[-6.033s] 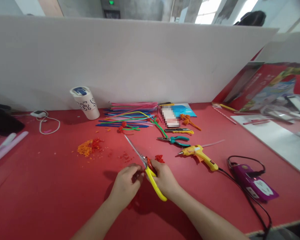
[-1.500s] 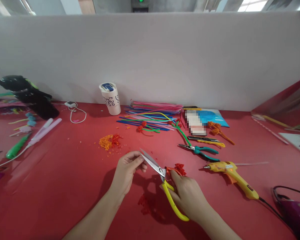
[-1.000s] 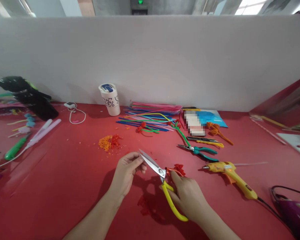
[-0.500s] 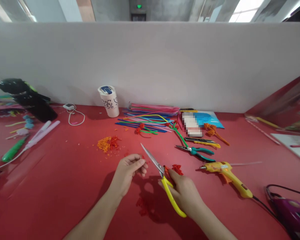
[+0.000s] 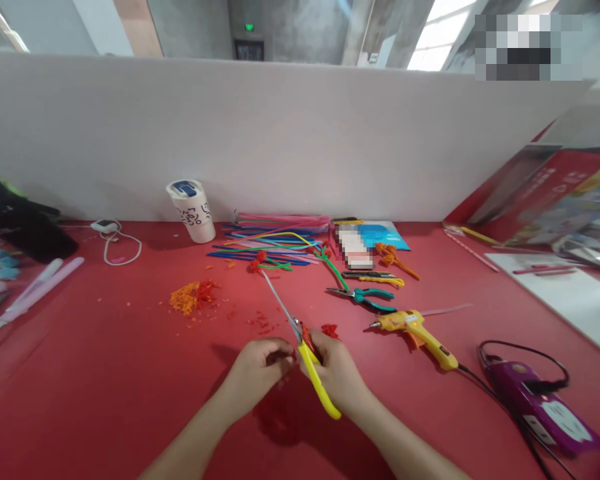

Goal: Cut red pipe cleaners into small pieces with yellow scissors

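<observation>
My right hand [image 5: 337,370] is closed around yellow-handled scissors [image 5: 323,393]. Their blades look closed and point away to the upper left. Something red and fuzzy [image 5: 331,330] sticks out past the fingers of that same hand. My left hand [image 5: 257,370] is curled with thumb and fingertips close together, right beside the scissors' handle; whatever is between them is hidden. Small red clippings [image 5: 263,322] are scattered on the table beyond the left hand. Blurry red bits [image 5: 277,420] lie on the tabletop below both hands.
Orange and red clippings [image 5: 193,298] form a pile at left. Pipe cleaners [image 5: 275,243] lie at the back beside a white tumbler [image 5: 193,210]. On the right are pliers [image 5: 370,297], a yellow glue gun [image 5: 420,333] with its cord, and a purple power strip [image 5: 545,407].
My left hand has moved closer to the right hand, its fingertips now beside the scissors. The scissors' blades have come together. The view has turned to the right.
</observation>
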Demonstrator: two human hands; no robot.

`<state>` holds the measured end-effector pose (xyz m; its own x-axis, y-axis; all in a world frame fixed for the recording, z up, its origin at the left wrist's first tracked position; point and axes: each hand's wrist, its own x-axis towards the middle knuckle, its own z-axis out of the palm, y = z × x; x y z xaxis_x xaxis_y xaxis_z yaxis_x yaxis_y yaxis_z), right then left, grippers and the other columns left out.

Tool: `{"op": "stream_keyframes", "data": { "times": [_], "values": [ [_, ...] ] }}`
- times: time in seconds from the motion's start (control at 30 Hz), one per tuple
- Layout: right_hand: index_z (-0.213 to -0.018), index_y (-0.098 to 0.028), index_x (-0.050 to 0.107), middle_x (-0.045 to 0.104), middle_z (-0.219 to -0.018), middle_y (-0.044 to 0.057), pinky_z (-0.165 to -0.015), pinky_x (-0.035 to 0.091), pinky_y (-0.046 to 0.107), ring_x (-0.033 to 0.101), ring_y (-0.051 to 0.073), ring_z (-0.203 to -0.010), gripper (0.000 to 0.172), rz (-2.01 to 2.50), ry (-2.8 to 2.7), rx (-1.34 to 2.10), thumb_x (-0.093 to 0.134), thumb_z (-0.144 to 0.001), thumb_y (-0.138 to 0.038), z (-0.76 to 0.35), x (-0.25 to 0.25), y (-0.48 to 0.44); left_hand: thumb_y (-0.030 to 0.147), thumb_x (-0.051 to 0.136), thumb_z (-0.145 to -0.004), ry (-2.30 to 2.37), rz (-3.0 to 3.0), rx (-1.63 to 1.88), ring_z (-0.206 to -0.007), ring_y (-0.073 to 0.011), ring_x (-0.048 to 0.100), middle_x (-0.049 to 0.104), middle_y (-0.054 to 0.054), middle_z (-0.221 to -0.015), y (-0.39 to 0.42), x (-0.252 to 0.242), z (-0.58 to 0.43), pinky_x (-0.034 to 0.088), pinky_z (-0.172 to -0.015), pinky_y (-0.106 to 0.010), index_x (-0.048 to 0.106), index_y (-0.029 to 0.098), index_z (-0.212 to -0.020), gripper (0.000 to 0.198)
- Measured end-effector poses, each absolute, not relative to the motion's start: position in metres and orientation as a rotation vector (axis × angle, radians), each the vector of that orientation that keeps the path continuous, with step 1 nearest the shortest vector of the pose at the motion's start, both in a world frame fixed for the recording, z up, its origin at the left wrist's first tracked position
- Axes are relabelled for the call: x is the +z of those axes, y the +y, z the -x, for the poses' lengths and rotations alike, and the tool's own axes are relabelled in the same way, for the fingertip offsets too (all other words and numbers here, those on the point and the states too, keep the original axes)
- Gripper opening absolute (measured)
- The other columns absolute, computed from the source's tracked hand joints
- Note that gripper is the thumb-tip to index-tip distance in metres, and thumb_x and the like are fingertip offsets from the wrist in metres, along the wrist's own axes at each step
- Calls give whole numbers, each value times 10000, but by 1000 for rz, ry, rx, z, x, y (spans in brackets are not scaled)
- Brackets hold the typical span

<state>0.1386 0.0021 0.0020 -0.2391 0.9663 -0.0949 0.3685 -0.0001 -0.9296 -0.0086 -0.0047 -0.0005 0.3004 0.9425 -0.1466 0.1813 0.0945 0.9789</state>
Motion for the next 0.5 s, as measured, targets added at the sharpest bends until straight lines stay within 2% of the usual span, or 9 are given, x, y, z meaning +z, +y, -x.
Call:
{"op": "stream_keyframes", "data": {
  "times": [0.13,0.37,0.5],
  "values": [
    [-573,-184,363,311,-521,-68,-450,242,182,282,72,-505,69,1449,-1634,1176,428,-596,-180,-137,0,2,137,520,-629,1266,-1604,894,-607,-145,526,612,-28,-661,-6,4,4,398,-597,-233,632,186,-678,132],
    [-602,-180,389,344,-528,-61,-453,256,180,306,74,-507,35,1454,-1628,1195,417,-595,-161,-135,3,3,180,534,-640,1358,-1517,906,-552,-127,506,589,-4,-594,-8,-4,2,383,-539,-217,614,181,-632,81],
    [-615,-187,388,362,-528,-58,-440,244,181,325,75,-484,156,1516,-1787,1070,473,-672,-305,-142,4,4,219,555,-643,1281,-1204,925,-457,-102,478,535,22,-498,-3,0,8,376,-467,-206,576,154,-628,70]
  ]
}}
